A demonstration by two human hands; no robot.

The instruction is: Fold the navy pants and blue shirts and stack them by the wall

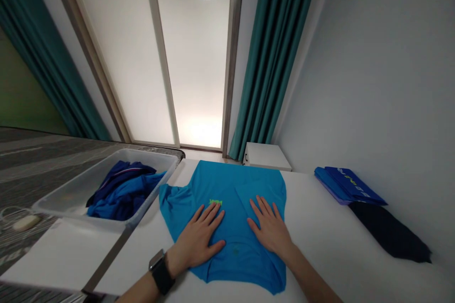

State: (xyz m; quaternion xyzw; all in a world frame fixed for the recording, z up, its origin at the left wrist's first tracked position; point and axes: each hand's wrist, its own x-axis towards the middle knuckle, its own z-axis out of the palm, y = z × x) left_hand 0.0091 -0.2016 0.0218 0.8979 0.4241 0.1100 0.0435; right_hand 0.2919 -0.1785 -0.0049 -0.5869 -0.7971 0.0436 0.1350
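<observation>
A bright blue T-shirt (227, 227) lies spread on the white table, its neckline towards me. One sleeve sticks out at the left, while the right side is folded in over the front. My left hand (199, 236), with a dark watch on the wrist, rests flat on the shirt just below a small yellow-green print. On the folded-in part at the right, my right hand (270, 227) lies flat with its fingers spread. Neither hand grips the fabric.
A clear plastic bin (74, 194) at the left holds crumpled blue clothes (128, 194). Folded blue clothes (351, 187) and a dark garment (391, 234) lie at the right by the wall. Behind the white table (316, 255) stands a small white cabinet (266, 156).
</observation>
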